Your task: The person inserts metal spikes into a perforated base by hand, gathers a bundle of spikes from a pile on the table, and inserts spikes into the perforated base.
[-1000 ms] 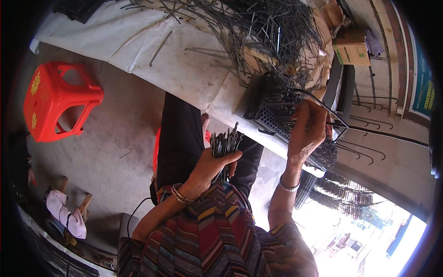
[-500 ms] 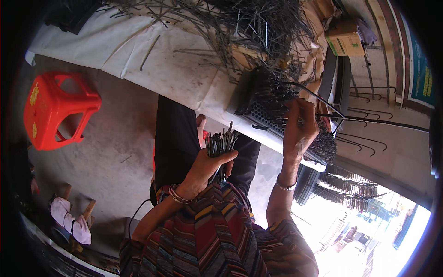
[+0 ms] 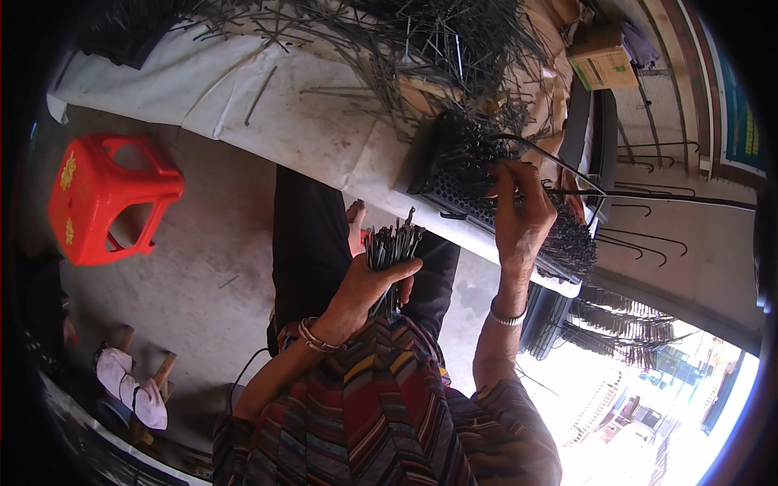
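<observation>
A bundle of thin dark metal strips [image 3: 393, 245] stands upright in my left hand [image 3: 358, 287], held over my lap with the thumb laid across it. The upper ends of the strips are uneven. My right hand [image 3: 524, 217] reaches over a black perforated rack [image 3: 451, 188] at the table's near right edge. Its thumb and fingers are pinched together at the dark pieces [image 3: 567, 245] standing densely in the rack's holes. What those fingertips hold is hidden among the pieces.
Loose dark strips [image 3: 454, 44] lie heaped on the white-covered table [image 3: 312, 138]. A black rod [image 3: 673, 202] crosses at right beside hanging hooks [image 3: 640, 243]. There is a cardboard box [image 3: 604, 66] at the far right, and a red stool [image 3: 101, 202] stands on the floor at left.
My right hand has shifted slightly left and its fingers are closer together at the rack. The left hand keeps hold of the bundle. The whole view has shifted slightly.
</observation>
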`<move>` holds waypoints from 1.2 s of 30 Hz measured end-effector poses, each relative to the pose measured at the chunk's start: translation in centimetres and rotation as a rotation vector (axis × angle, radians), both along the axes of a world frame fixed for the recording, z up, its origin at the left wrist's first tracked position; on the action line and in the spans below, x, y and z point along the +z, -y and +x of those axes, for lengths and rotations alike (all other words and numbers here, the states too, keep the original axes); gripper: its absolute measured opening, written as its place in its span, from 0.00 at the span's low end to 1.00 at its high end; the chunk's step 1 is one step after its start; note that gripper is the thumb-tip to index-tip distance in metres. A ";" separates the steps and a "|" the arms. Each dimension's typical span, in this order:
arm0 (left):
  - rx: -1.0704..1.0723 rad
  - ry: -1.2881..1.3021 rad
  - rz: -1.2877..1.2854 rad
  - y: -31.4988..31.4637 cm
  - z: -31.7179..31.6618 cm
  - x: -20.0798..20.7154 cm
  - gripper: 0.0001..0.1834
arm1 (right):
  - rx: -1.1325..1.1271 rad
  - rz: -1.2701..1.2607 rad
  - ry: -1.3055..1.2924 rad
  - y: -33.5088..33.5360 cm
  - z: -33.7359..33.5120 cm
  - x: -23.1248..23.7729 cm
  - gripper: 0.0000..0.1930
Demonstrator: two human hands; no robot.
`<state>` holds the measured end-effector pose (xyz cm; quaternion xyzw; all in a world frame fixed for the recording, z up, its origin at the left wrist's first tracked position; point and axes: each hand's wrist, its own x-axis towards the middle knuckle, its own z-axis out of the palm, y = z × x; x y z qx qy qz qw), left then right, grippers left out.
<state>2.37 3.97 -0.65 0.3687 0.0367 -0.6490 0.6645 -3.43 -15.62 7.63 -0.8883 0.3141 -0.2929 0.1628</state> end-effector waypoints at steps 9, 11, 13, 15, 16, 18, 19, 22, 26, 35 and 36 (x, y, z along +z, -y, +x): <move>-0.002 0.032 -0.018 0.1 -0.5 1.1 0.10 | 0.166 0.155 -0.033 1.0 -0.9 0.4 0.07; 0.005 0.041 -0.016 0.1 -0.7 1.5 0.09 | 0.219 0.056 -0.089 1.3 -0.6 -0.1 0.06; 0.011 0.048 -0.020 0.2 -0.9 1.6 0.09 | 0.203 0.019 -0.046 1.3 -0.3 -0.8 0.05; -0.011 0.084 -0.021 0.2 -1.0 1.7 0.08 | 0.152 0.041 -0.048 0.9 -0.2 -0.8 0.04; -0.014 0.090 -0.020 0.2 -1.1 1.9 0.08 | 0.149 0.042 -0.042 0.7 -0.1 -0.8 0.04; -0.008 0.097 -0.009 0.3 -1.1 2.3 0.08 | 0.130 -0.045 -0.098 0.7 0.3 -1.0 0.04; -0.015 0.103 -0.008 0.3 -1.2 2.3 0.08 | 0.139 -0.118 -0.161 1.0 0.2 -1.8 0.04; -0.018 0.138 -0.008 0.3 -1.3 2.5 0.09 | 0.074 -0.129 -0.126 0.7 0.0 -2.6 0.04; -0.012 0.195 -0.023 0.4 -1.4 3.2 0.10 | 0.022 -0.063 -0.103 -0.5 -1.3 -1.7 0.07; -0.058 0.216 -0.027 0.7 -2.0 2.8 0.07 | 0.366 0.794 -0.067 -2.2 -4.0 -0.3 0.08; -0.071 0.219 -0.020 0.7 -2.1 2.8 0.07 | 0.372 0.881 -0.045 -2.1 -4.0 -0.6 0.08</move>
